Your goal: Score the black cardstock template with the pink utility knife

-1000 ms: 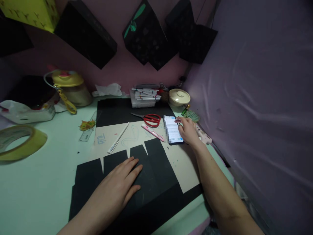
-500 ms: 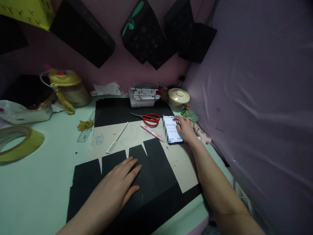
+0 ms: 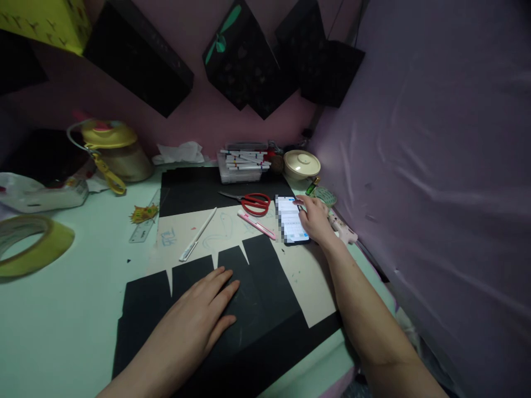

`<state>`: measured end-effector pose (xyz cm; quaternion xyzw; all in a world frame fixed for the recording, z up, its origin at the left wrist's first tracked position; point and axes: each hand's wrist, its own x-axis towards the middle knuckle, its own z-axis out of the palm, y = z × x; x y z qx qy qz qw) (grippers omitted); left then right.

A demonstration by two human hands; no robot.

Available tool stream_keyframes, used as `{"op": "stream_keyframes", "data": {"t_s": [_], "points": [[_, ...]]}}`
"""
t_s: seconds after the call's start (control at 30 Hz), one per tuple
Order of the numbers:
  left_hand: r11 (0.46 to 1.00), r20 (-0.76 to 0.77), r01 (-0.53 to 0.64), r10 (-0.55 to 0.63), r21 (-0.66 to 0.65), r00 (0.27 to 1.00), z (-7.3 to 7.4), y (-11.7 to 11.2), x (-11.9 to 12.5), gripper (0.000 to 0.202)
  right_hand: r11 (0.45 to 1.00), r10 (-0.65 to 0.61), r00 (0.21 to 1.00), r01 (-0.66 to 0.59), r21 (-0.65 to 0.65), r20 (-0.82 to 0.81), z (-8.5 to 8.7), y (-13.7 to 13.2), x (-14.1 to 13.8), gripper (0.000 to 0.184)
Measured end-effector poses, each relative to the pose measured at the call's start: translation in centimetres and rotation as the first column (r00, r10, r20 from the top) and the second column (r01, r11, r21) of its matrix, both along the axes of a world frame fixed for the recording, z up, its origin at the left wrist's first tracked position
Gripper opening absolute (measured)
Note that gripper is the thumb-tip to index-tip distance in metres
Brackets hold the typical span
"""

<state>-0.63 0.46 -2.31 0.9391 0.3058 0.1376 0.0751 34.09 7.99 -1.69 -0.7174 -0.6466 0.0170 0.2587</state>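
My left hand (image 3: 203, 309) lies flat on a black sheet of card (image 3: 265, 287) with slits cut along its far edge. Its fingers are stretched out and it grips nothing. On the right, my right hand (image 3: 314, 218) reaches over a lit smartphone (image 3: 290, 218), index finger extended at the upper part of the screen. The thumb is apart from that finger, while the other fingers are partly hidden. Left of the phone lie red-handled scissors (image 3: 255, 203) and a pink cutter-like tool (image 3: 256, 224). A white pen (image 3: 198, 235) rests on the pale drawn-on sheet (image 3: 309, 276).
A roll of yellowish tape (image 3: 50, 249) and a clear ruler (image 3: 143, 229) are at left. Behind stand a yellow-lidded jug (image 3: 112, 146), a box of markers (image 3: 243, 166) and a lidded cream bowl (image 3: 302, 164). A purple curtain (image 3: 435, 138) hangs along the right side.
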Motion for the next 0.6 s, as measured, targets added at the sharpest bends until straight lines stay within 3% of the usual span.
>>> {"op": "stream_keyframes", "data": {"t_s": [0.6], "points": [[1.000,-0.005,-0.005,0.005,0.015,1.000,0.02,0.09,0.17,0.042,1.000,-0.014,1.000,0.014,0.003,0.020,-0.04,0.19,-0.25,0.052]]}}
